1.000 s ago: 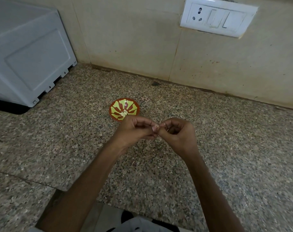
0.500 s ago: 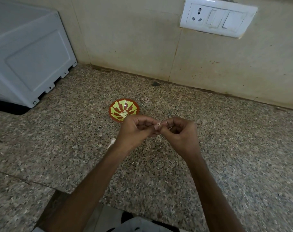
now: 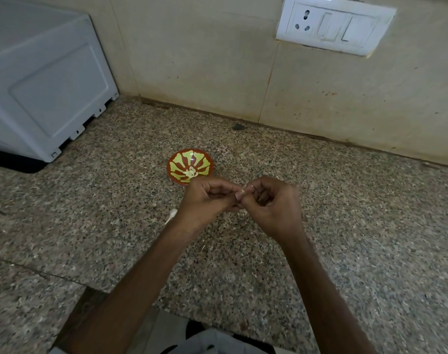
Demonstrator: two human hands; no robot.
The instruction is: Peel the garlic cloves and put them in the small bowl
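Pinching garlic clove [image 3: 242,192] with right hand [image 3: 274,208], left hand [image 3: 205,201] overlaps small bowl [image 3: 170,166] near appliance [image 3: 51,85].

From my end I barely see the garlic clove [image 3: 242,192]: just a pale sliver shows where the left hand [image 3: 207,200] and right hand [image 3: 274,208] pinch it, rest is buried inside the grip. Left knuckles cover the near rim of the small bowl [image 3: 176,162], and the pale bits [image 3: 191,172] inside are too tiny to count. White scrap [image 3: 172,215] by the left wrist, skin or clove, can't tell. White appliance [image 3: 46,80] runs off the left edge, switch plate [image 3: 332,29] gets clipped up top.
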